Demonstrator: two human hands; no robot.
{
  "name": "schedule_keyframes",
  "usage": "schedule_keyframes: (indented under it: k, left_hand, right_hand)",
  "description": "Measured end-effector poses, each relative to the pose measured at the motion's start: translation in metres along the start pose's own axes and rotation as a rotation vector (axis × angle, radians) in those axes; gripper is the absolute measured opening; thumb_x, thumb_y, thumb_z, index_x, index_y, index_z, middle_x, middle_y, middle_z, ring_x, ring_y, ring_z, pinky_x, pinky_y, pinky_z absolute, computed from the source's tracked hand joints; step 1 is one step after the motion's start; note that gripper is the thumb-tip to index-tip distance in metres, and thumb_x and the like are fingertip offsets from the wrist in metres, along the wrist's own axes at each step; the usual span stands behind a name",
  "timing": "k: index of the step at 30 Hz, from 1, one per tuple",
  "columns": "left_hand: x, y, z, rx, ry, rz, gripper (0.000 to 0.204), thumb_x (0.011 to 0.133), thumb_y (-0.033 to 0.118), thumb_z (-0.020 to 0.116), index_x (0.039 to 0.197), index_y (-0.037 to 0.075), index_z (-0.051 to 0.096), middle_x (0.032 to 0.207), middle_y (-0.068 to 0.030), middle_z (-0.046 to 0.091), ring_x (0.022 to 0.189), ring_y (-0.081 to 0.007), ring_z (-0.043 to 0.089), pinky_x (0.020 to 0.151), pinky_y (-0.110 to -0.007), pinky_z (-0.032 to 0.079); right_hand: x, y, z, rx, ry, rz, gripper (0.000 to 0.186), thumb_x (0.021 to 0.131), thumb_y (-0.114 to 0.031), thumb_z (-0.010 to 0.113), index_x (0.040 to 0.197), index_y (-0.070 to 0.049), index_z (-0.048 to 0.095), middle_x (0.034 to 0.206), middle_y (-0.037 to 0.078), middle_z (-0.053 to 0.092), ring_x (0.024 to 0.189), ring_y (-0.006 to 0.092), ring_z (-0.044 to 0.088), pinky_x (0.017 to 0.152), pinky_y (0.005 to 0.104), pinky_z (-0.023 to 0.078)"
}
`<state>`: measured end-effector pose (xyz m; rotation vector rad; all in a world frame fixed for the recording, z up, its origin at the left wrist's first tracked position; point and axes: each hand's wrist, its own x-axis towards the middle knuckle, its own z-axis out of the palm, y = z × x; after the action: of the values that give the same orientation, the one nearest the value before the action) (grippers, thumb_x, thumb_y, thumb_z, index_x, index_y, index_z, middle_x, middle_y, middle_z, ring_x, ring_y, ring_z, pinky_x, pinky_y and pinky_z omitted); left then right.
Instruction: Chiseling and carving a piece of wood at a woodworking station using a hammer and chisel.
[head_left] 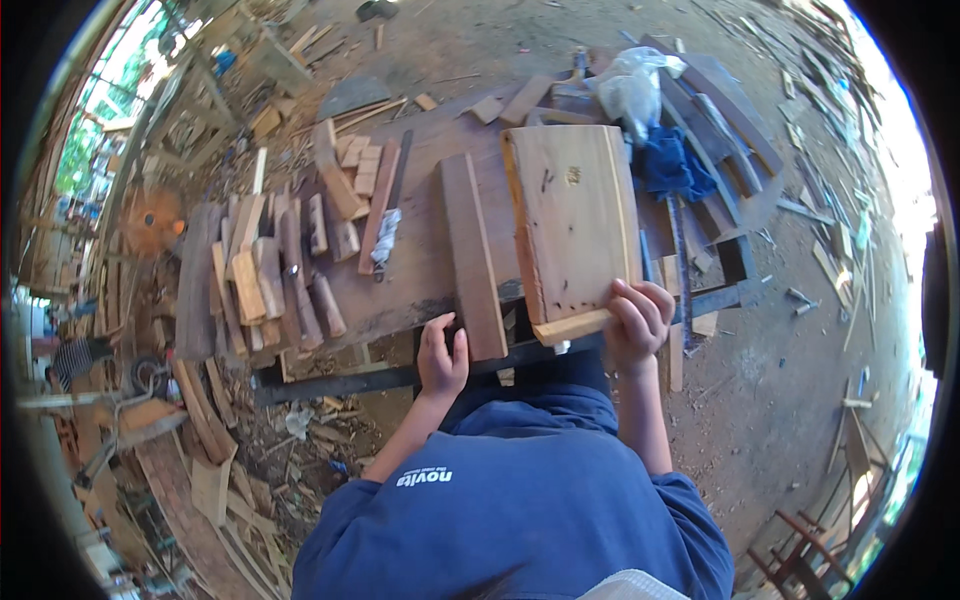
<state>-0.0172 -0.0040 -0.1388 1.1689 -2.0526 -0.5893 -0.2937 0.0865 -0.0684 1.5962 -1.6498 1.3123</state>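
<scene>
wide pale board [575, 225]: rigid, likely weighty, splintery; near edge of bench [420, 270], right of narrow plank [472, 255]. right hand [637, 320] clamped on its near right corner; left hand [442, 358] curled at the bench edge, holding nothing. grip both long edges.

Bare bench [425, 250] between narrow plank [472, 255] and offcut pile [275, 270]; cloth [668, 165] crowds the right.

Sunlit dirt floor [780, 400], scattered offcuts [270, 270]
</scene>
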Motion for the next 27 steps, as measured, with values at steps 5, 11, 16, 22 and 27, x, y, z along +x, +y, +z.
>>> schedule_keyframes:
  k: [5,11,16,22,27]
  left_hand:
    - [0.011,-0.01,-0.009,-0.217,0.089,-0.114,0.021,0.095,0.011,0.053,0.112,0.001,0.057,0.106,-0.0141,0.063,0.092,-0.0241,0.063,0.084,-0.033,0.049]
    - [0.066,0.026,-0.041,-0.93,-0.161,-0.185,0.062,0.098,0.032,0.052,0.145,0.003,0.025,0.149,-0.0175,0.033,0.139,-0.028,0.032,0.113,-0.043,0.025]
    - [0.085,0.019,-0.052,-1.03,-0.257,-0.031,0.076,0.091,0.036,0.066,0.147,0.006,0.023,0.147,-0.0123,0.032,0.135,-0.0223,0.032,0.113,-0.041,0.026]
    - [0.073,0.045,-0.086,-0.84,-0.222,-0.346,0.036,0.096,0.032,0.06,0.117,0.004,0.054,0.106,-0.0008,0.062,0.1,-0.0091,0.057,0.095,-0.028,0.044]
    - [0.062,0.043,-0.097,-1.133,-0.233,-0.534,0.053,0.101,0.047,0.043,0.129,0.003,0.051,0.123,-0.0086,0.06,0.111,-0.0179,0.059,0.095,-0.035,0.048]
  right_hand:
    - [-0.003,-0.025,-0.012,0.103,-0.094,-0.005,0.02,0.07,-0.005,0.07,0.087,-0.008,0.059,0.096,0.008,0.069,0.086,0.0284,0.059,0.076,0.0384,0.05]
    - [-0.009,-0.058,-0.009,0.324,-0.109,0.02,0.028,0.063,0.005,0.068,0.085,-0.01,0.06,0.095,0.004,0.069,0.081,0.0244,0.059,0.072,0.034,0.049]
    - [-0.024,-0.099,-0.012,1.042,-0.241,0.95,0.047,0.079,0.0,0.068,0.121,-0.001,0.046,0.105,0.006,0.059,0.091,0.0139,0.055,0.078,0.0284,0.046]
    - [-0.029,-0.091,-0.013,1.424,-0.458,1.307,0.041,0.096,-0.022,0.052,0.131,-0.003,0.042,0.107,0.01,0.057,0.084,0.018,0.058,0.067,0.0315,0.047]
    - [-0.037,-0.097,-0.011,1.31,-0.48,1.469,0.035,0.105,-0.031,0.038,0.126,-0.004,0.046,0.099,0.009,0.06,0.08,0.0179,0.06,0.063,0.0341,0.05]
